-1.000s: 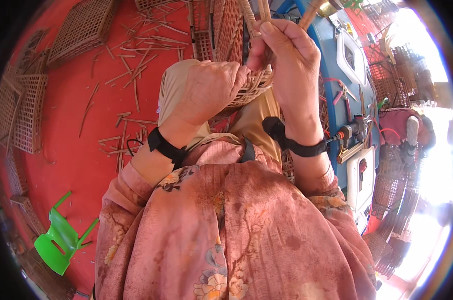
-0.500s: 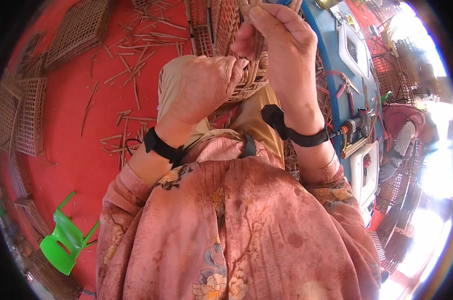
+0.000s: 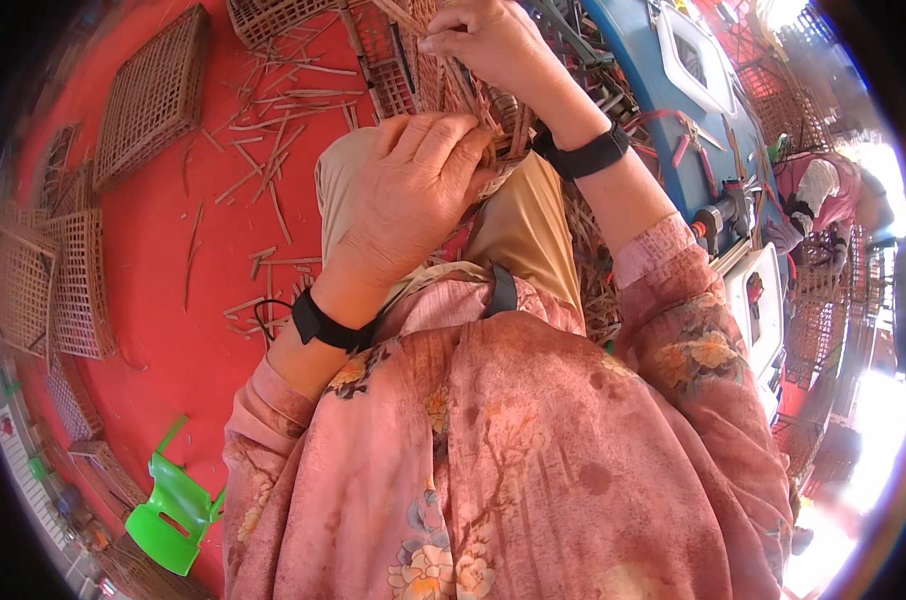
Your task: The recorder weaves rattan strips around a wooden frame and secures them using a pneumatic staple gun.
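A woven cane basket point(image 3: 508, 125) sits at my lap, between my knees; my hands hide much of it. My left hand point(image 3: 413, 185) is closed over its near-left edge, the fingers bent and the fingertips partly hidden. Farther out, at the top of the view, my right hand point(image 3: 493, 45) pinches a thin cane strip point(image 3: 405, 18) between thumb and fingers. The strip slants toward the upper left. A reddish woven side point(image 3: 443, 75) of the work stands upright beyond my left hand.
Cut cane strips point(image 3: 283, 130) litter the red floor. Lattice cane trays point(image 3: 153, 95) stand at left, with a green chair point(image 3: 168, 520) lower left. The blue table point(image 3: 663, 90) at right holds pliers point(image 3: 688, 145), a power drill point(image 3: 723, 210) and white trays. Another person point(image 3: 823, 190) works beyond it.
My right hand has moved left and away from me, drawing the strip to the upper left. My left hand has lifted its knuckles slightly and stays at the basket edge. The view has shifted a little.
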A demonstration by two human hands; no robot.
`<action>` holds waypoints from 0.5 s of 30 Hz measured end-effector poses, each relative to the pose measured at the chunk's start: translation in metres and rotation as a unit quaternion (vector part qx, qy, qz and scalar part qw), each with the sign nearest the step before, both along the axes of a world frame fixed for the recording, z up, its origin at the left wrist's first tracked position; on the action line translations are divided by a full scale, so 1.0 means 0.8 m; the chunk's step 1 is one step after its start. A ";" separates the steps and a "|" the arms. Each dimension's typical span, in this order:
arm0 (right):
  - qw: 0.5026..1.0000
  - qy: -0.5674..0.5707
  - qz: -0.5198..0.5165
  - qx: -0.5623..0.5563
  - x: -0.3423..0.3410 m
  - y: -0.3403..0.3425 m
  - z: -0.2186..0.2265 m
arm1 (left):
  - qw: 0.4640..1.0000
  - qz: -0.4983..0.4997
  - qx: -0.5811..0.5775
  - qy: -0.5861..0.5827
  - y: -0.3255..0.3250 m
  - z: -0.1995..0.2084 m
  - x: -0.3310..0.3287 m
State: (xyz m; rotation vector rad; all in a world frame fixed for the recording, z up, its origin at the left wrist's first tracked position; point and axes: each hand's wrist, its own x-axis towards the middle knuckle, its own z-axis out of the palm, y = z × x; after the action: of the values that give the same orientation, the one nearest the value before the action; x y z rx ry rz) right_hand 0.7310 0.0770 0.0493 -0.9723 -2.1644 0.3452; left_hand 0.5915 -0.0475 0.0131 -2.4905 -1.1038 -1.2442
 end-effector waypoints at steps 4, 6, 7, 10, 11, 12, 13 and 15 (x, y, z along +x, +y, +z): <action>0.999 -0.032 0.016 -0.010 0.004 0.000 0.003 | 1.000 -0.021 0.002 0.015 0.006 0.005 0.006; 0.999 -0.023 -0.032 -0.024 0.013 -0.009 0.015 | 0.998 -0.044 -0.037 0.028 0.009 0.008 0.007; 0.996 -0.016 -0.074 -0.038 0.016 -0.016 0.023 | 0.998 -0.048 -0.034 0.034 0.010 0.010 0.007; 0.973 0.212 -0.037 0.078 0.028 -0.047 0.041 | 0.986 -0.070 -0.148 -0.003 0.010 0.015 0.007; 0.973 0.214 -0.042 0.079 0.036 -0.064 0.043 | 0.973 -0.076 -0.218 -0.020 0.012 0.017 0.007; 0.953 0.294 -0.046 0.051 0.046 -0.085 0.042 | 0.951 -0.085 -0.293 -0.042 0.014 0.019 0.007; 0.941 0.334 -0.050 0.039 0.053 -0.103 0.039 | 0.953 -0.086 -0.287 -0.033 0.015 0.021 0.007; 0.919 0.380 -0.089 0.050 0.063 -0.140 0.026 | 0.887 -0.100 -0.441 -0.090 0.021 0.024 0.006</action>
State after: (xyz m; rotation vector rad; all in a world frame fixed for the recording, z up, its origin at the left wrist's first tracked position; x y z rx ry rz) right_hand 0.7812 -0.0346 0.0701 -0.7918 -1.3622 0.4322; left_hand 0.5959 -0.0304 0.0325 -3.2400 -1.8252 -1.2139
